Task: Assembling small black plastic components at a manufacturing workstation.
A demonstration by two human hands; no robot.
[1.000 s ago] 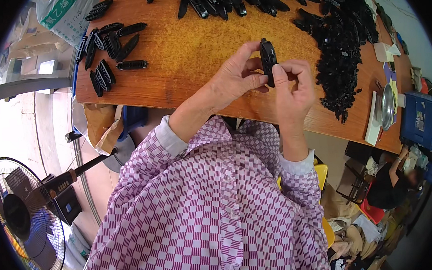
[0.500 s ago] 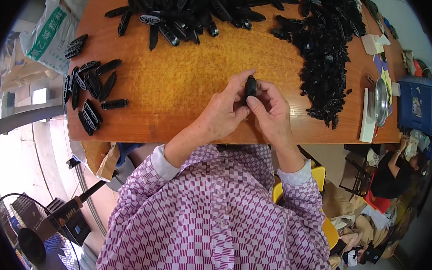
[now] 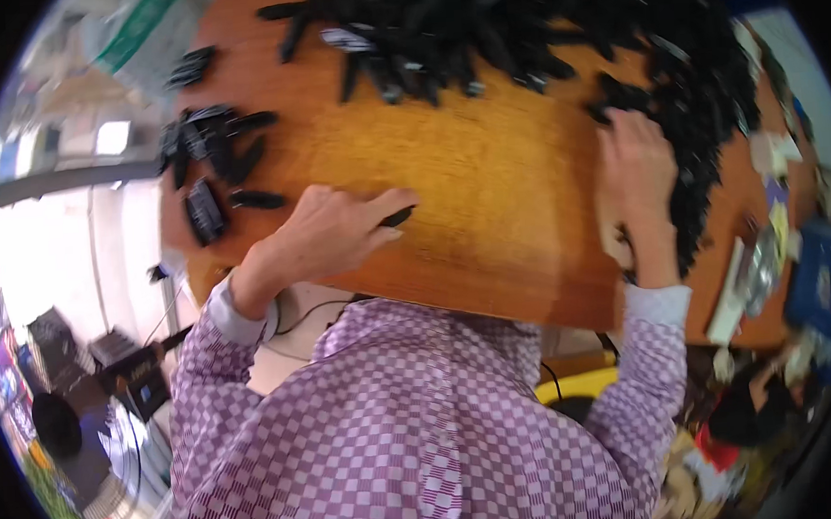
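My left hand (image 3: pixel 323 232) is over the left middle of the table, thumb and fingers closed on a small, dark oblong plastic piece (image 3: pixel 398 217). Only part of that piece shows past the fingers. My right hand (image 3: pixel 640 165) has its fingertips at the edge of a heap of small black plastic parts (image 3: pixel 696 180) on the right. Those fingers point away from me and are blurred, and what lies under them is hidden. Off to the left of my left hand lies a loose group of long black plastic pieces (image 3: pixel 258 201), some showing pale ribbed sides.
A large pile of long black pieces (image 3: pixel 421 40) covers the far side of the wooden table (image 3: pixel 488 207). A white sack (image 3: pixel 150 38) stands at the far left. Beyond the heap are a blue bin (image 3: pixel 816 278) and a white strip (image 3: pixel 727 293). Another person (image 3: pixel 753 410) sits at lower right.
My hands have parted: the left moved left with the dark piece, the right went right to the heap of small parts. The whole view has shifted and blurred.
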